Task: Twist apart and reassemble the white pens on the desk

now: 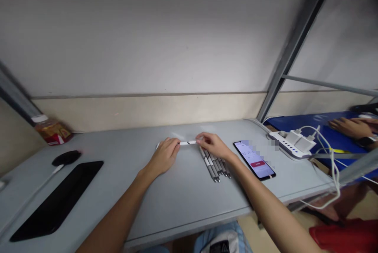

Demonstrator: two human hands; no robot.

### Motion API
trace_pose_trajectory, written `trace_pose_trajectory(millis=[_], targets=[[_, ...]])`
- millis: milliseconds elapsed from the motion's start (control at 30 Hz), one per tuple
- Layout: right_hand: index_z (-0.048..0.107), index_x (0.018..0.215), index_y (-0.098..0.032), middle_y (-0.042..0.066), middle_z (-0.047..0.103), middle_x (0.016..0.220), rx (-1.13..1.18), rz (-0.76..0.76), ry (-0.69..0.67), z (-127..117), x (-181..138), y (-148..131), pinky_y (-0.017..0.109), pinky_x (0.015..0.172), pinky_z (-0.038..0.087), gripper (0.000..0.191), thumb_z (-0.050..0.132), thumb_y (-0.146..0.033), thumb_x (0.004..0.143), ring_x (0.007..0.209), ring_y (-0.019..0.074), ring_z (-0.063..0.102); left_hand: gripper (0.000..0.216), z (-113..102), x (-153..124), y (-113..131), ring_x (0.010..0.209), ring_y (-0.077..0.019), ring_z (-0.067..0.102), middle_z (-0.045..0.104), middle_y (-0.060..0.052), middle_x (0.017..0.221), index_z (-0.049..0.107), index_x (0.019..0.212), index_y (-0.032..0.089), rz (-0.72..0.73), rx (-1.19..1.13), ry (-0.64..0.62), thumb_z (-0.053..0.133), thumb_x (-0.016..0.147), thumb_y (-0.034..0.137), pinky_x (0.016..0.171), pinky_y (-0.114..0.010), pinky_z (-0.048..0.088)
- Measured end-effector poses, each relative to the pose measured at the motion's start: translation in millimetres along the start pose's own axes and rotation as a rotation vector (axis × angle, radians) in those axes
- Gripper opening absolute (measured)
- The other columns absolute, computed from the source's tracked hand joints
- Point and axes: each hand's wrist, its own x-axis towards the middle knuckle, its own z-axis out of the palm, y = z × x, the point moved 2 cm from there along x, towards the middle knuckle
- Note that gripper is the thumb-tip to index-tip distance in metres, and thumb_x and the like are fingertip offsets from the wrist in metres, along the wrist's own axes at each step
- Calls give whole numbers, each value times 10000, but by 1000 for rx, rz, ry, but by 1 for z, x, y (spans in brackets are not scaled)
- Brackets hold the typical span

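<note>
Between my two hands a white pen (188,143) lies crosswise, just over the grey table (177,213). Its left end is in the closed fingers of my left hand (164,154). The thumb and fingertips of my right hand (213,144) pinch its right end. Below my right hand several grey-and-white pens (213,166) lie side by side, tips toward me; the hand covers their far ends. A small pale edge of something (157,145) shows left of my left hand, and I cannot make out what it is.
Right of the pens lies a lit phone (254,160), then a white power strip (291,145) with chargers and trailing cables. At left are a black tablet-like slab (59,200), a round black object (66,158) on a cable and a bottle (52,130). Another person's hands (352,127) rest on a blue table.
</note>
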Motion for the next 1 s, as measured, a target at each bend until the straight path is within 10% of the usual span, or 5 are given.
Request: trace_pose_trajectory(millis=[300,467,667,867,1000], targets=[[596,715,-147,-14,526,569,-40,42,-55,2,1,5,237,565,349,416,408,-440,942,534,107,453,281,2,-1,-1,881,-193,515,582,-33,895,537,928,213,-18,-5,-13,285,980,326,798,-330,408],[583,1066,-189,-38,544,693,1,-38,-8,0,0,1,219,569,354,299,624,-354,820,598,109,480,272,3,-1,-2,857,-192,520,577,-30,878,547,935,215,-36,-17,-8,305,973,332,782,-328,407],[574,689,-155,-22,506,530,-82,49,-58,2,1,2,241,576,359,464,342,-447,965,512,107,457,279,4,-1,0,841,-186,522,572,-24,862,542,932,212,-24,-12,-19,291,977,328,773,-325,396],[592,1087,-188,-42,537,674,-17,-51,10,0,0,0,212,563,355,328,644,-365,815,594,108,489,259,6,0,-2,824,-186,529,567,-24,848,547,924,209,-41,-24,12,309,966,302,761,-324,397],[615,711,-150,-19,519,553,-96,10,-39,2,1,2,234,577,351,383,433,-396,941,527,105,458,257,9,0,-3,817,-189,534,560,-27,839,542,915,205,-37,-12,-3,308,965,297,762,-327,401]])
